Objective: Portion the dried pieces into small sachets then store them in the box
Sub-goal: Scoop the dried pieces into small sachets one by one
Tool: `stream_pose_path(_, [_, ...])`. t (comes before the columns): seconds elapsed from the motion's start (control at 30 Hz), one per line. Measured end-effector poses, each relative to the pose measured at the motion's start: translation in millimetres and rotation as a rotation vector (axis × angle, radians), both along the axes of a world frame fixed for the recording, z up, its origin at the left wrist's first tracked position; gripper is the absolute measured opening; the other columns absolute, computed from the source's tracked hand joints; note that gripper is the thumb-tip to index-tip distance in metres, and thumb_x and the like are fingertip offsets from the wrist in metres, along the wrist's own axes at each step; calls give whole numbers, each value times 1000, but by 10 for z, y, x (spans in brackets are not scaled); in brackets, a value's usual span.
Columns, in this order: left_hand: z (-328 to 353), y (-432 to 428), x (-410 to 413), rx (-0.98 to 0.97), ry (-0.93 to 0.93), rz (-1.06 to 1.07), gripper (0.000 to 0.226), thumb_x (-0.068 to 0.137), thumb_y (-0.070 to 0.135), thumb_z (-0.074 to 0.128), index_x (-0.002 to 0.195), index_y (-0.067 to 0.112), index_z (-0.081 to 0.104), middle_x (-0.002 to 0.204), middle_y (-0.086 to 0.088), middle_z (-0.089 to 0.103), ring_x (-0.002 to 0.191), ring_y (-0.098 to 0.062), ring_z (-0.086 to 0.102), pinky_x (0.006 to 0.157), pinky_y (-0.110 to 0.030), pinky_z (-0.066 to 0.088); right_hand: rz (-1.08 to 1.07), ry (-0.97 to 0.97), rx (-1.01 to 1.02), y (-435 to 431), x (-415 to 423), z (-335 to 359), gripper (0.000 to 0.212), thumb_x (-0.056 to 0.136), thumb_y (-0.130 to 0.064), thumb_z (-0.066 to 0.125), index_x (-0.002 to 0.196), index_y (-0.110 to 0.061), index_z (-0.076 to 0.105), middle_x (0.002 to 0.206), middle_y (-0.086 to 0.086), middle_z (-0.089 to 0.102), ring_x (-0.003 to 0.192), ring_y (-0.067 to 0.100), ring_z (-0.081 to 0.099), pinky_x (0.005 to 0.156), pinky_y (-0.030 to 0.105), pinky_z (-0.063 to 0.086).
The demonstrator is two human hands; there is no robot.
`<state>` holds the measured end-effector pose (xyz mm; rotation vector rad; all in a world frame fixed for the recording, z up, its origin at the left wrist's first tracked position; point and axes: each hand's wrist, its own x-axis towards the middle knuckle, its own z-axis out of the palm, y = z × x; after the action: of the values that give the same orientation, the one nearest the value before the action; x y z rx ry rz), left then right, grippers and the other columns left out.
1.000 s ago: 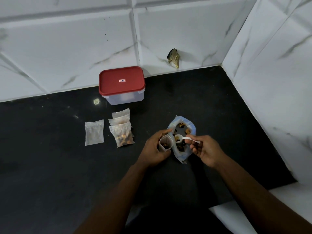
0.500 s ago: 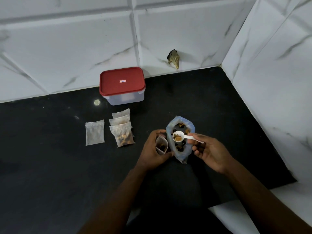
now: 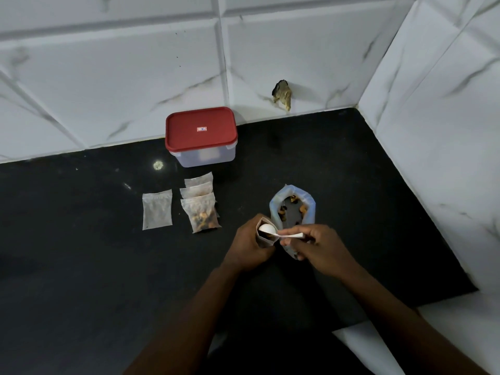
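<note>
Nearest the camera, the left hand was curled round a small clear plastic sachet, holding it upright with its mouth open. This was on the near side of the clear rectangular plastic box, well apart from it. The right hand pinched the handle of a white plastic spoon between thumb and fingertips. The spoon's bowl was turned over right at the sachet's mouth, so I judged a portion was being tipped in. Just behind the hands, toward the box, the open bluish plastic bag of brown and orange dried pieces had its lower end under the right hand. The mouth was narrow, so a quick turn of the spoon could scatter pieces onto the black tabletop. A slack left grip could let the sachet fold shut, and a drag of the right wrist could tip the bag. Closer to the box, three filled sachets lay overlapped in a row leading to its front. One flat sachet lay just beside them, whether filled I could not tell. The box itself sat against the white marble-patterned wall tiles with its red lid on, so nothing had been stored yet.
</note>
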<state>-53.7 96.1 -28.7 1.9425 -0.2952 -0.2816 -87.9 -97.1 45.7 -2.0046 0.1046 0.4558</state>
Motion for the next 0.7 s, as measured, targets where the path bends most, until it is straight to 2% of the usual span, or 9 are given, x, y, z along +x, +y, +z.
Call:
stream_pose_path(0.1, [14,0,9,-15,4,4,29,78,7,79,101,18,64,96,5,69,90,-12,69,77,-28,57,90,-202,-120,6,-51,9,24,95,-26,69,110,-44,70,96,-24,73,85,-6,68,74,10,50])
stream_pose_path(0.2, [23,5,26,-33,31,14,33,78,3,77,104,17,63,98,4,69,93,-12,69,80,-32,58,75,-378,-125,5,-91,32,23,94,-26,70,114,-38,71,97,-16,74,86,1,69,74,16,53])
stream_pose_path(0.3, [47,15,56,-41,45,0,38,78,1,77,108,18,63,103,5,69,99,-8,68,85,-26,57,69,-513,-177,3,-120,28,24,94,-31,66,115,-42,67,92,-10,71,76,9,66,67,22,52])
stream_pose_path(0.4, [75,13,65,-62,22,1,34,78,2,79,105,15,63,101,5,69,96,-10,68,82,-22,55,64,-470,-198,12,-166,-50,24,95,-31,66,118,-36,72,95,-14,72,82,4,66,71,20,53])
stream_pose_path(0.5, [79,-4,56,-69,-8,0,29,79,9,80,103,12,64,99,5,70,92,-11,69,79,-23,56,45,-391,-283,7,-186,-137,24,95,-39,65,118,-38,72,98,-16,73,87,-2,66,76,29,56])
stream_pose_path(0.6, [77,-2,62,-61,40,-7,34,79,5,80,107,14,62,101,3,69,94,-11,69,80,-29,58,-30,-333,-137,-9,-171,-129,24,93,-37,64,116,-36,73,98,-13,74,87,5,70,77,33,59])
stream_pose_path(0.7, [72,18,78,-47,51,-40,40,78,2,78,112,17,62,108,5,69,102,-9,68,86,-30,59,-134,-239,62,-7,-163,-66,21,96,-21,65,114,-28,74,96,-9,77,89,5,73,77,25,60])
